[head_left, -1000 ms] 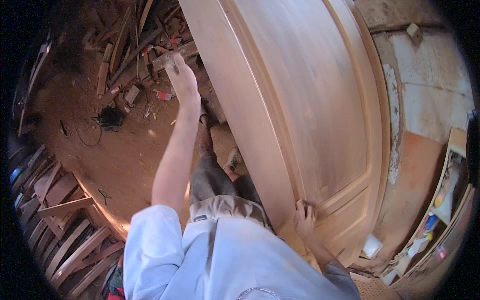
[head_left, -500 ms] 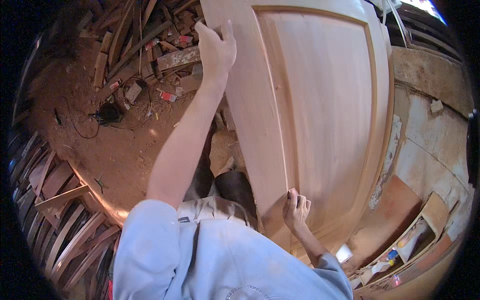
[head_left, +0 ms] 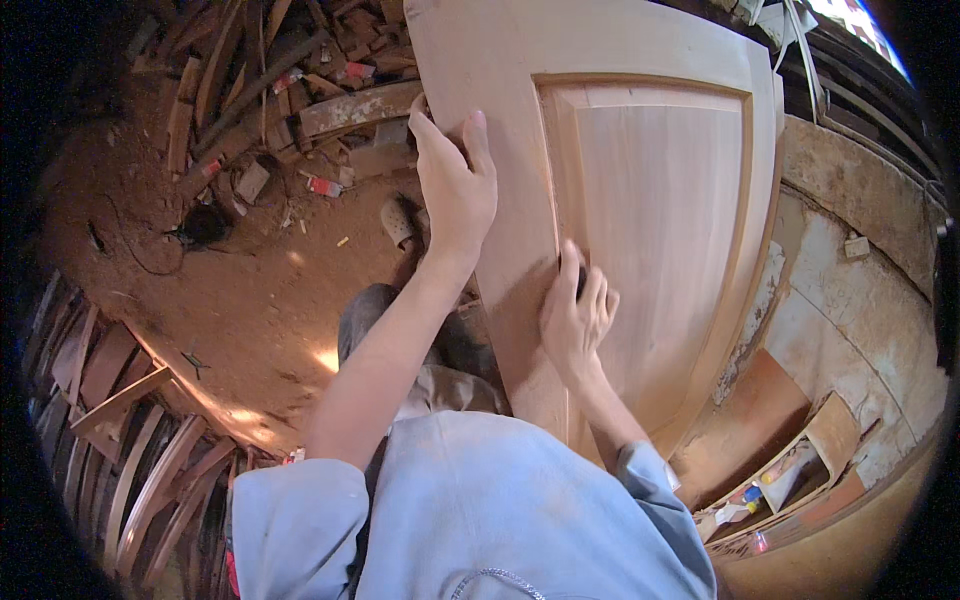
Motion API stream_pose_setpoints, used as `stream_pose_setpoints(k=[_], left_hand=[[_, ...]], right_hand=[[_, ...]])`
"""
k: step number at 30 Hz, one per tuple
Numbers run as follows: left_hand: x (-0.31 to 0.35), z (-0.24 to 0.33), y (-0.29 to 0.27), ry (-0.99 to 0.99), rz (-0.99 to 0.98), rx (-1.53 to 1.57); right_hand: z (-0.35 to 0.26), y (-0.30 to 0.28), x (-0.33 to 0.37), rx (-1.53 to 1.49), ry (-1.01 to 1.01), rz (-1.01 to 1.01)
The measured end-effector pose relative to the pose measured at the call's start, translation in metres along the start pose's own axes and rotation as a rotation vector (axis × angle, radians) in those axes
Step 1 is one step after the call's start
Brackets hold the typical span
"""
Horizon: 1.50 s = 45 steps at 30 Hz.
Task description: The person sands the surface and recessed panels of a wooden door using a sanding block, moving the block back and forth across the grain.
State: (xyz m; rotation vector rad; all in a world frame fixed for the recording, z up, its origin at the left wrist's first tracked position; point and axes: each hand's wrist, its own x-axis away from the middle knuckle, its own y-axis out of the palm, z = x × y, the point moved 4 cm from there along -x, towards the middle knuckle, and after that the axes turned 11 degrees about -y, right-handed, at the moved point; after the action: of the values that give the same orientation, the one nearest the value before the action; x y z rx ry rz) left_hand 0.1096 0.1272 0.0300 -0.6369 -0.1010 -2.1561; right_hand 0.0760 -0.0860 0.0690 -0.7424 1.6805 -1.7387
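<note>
A pale wooden panel door [head_left: 655, 225] with a raised centre panel and a grooved moulding frame leans in front of me. My left hand [head_left: 457, 195] holds the door's left edge, its thumb on the face and its other fingers curled round toward the back, partly hidden. Lower down, my right hand [head_left: 578, 315] is closed at the inner moulding [head_left: 555, 205] on the panel's left side. A small dark object [head_left: 581, 282] shows between its fingers; its kind is hidden by the hand.
Scrap wood [head_left: 350, 110] lies heaped at the far left on the dirt floor [head_left: 250, 300]. Curved wooden pieces [head_left: 150, 480] stand stacked at the near left. On the right are a worn wall [head_left: 840, 300] and an open wooden box [head_left: 780, 485] with small items inside.
My right hand has moved up along the moulding, away from my body. My left hand still holds the door edge, now lower in view, and the view has shifted slightly.
</note>
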Motion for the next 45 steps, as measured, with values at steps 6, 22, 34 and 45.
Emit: stream_pose_setpoints(k=[6, 22, 34, 45], left_hand=[[-0.001, -0.004, 0.002, 0.03, 0.053, -0.114], [-0.005, -0.014, -0.003, 0.246, 0.174, -0.178], [-0.001, -0.012, -0.006, 0.21, 0.162, -0.162], [-0.005, -0.009, 0.001, 0.229, 0.187, -0.25]], right_hand=[[0.003, 0.011, -0.122, -0.075, 0.007, 0.097], [0.01, 0.01, -0.123, -0.297, -0.068, 0.1], [0.004, 0.01, -0.125, -0.21, -0.121, 0.172], [0.021, 0.003, -0.141, -0.467, -0.077, 0.271]])
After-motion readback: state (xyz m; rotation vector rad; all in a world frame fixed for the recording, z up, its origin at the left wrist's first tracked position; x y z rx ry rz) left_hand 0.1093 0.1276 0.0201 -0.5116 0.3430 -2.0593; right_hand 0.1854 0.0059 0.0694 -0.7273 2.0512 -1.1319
